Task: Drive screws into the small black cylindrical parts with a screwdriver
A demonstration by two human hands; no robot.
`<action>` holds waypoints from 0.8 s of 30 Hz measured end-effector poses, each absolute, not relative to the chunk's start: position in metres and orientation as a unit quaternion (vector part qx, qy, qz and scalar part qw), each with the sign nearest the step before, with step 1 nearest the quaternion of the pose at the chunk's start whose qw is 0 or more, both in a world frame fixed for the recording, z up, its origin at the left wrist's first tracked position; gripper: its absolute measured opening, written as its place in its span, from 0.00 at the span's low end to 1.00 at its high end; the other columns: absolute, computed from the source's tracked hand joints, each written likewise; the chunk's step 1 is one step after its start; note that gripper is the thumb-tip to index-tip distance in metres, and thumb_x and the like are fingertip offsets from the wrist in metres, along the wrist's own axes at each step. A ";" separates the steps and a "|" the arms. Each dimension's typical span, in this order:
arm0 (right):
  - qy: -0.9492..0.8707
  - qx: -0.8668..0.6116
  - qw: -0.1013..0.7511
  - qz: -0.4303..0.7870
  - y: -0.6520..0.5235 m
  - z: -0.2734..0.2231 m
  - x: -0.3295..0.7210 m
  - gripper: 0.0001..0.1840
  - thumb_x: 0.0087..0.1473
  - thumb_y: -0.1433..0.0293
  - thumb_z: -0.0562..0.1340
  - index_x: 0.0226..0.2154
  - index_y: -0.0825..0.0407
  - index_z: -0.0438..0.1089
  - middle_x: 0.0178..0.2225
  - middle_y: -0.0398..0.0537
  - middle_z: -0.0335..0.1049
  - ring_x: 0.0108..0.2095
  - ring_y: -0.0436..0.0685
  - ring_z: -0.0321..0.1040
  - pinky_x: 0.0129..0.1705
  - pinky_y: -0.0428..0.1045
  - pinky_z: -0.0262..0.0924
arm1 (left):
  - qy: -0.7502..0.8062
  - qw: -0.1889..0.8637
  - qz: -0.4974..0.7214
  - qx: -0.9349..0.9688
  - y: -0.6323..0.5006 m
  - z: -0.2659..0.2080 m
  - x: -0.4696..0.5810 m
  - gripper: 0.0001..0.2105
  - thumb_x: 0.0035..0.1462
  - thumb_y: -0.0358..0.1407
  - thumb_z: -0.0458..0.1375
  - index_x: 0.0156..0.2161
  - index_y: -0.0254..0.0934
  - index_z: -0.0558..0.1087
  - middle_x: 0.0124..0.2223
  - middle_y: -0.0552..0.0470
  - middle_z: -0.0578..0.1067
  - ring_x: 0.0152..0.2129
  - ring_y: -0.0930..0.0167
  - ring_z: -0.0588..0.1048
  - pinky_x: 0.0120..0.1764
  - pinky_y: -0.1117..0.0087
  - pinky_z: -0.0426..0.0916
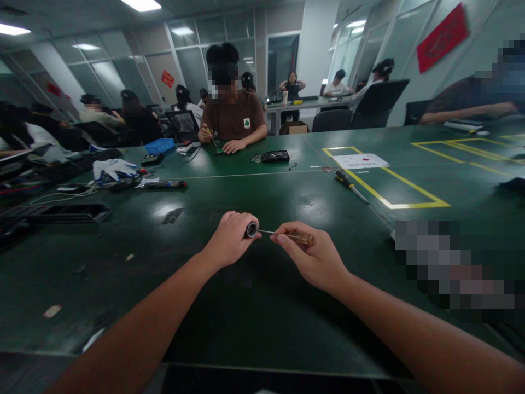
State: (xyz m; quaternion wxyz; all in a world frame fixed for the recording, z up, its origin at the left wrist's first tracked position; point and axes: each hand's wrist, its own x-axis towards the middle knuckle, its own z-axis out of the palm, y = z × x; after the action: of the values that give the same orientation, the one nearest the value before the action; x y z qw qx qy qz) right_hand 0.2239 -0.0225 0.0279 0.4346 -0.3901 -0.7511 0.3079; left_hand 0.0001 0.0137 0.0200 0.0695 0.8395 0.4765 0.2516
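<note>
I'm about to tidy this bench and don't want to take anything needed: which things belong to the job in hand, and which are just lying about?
In hand:
- dark round part, in the left hand
- amber-handled screwdriver, in the right hand

Apparently just lying about:
- black-and-yellow screwdriver
- white-and-blue gloves
- white sheet

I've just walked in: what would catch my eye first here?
First, mid-picture, the left hand holds a dark, round-ended part, and the right hand holds an amber-handled screwdriver pointing toward it. Next come the yellow outlines on the green table, beyond the hands to the right, and a slanted red sign high on the right.
</note>
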 end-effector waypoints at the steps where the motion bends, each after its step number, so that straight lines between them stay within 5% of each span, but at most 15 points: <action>1: -0.752 -0.390 0.433 0.307 -0.022 0.028 0.224 0.08 0.64 0.63 0.62 0.39 0.48 0.76 0.36 0.46 0.80 0.35 0.56 0.77 0.37 0.51 0.68 | 0.476 0.068 0.251 0.840 0.014 0.020 0.000 0.05 0.63 0.36 0.62 0.40 0.38 0.71 0.38 0.52 0.76 0.38 0.64 0.73 0.54 0.54 0.61; 24: -0.751 -0.387 0.432 0.315 -0.021 0.026 0.224 0.09 0.65 0.62 0.62 0.40 0.47 0.75 0.37 0.46 0.80 0.37 0.57 0.78 0.39 0.52 0.68 | 0.474 0.071 0.249 0.841 0.015 0.018 0.000 0.06 0.63 0.37 0.62 0.40 0.38 0.71 0.38 0.52 0.76 0.39 0.64 0.73 0.53 0.55 0.60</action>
State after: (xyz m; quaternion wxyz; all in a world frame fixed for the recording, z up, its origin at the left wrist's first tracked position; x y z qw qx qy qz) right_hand 0.2242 -0.0212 0.0258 0.4325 -0.3874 -0.7509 0.3147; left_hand -0.0002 0.0147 0.0181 0.0705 0.8414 0.4743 0.2494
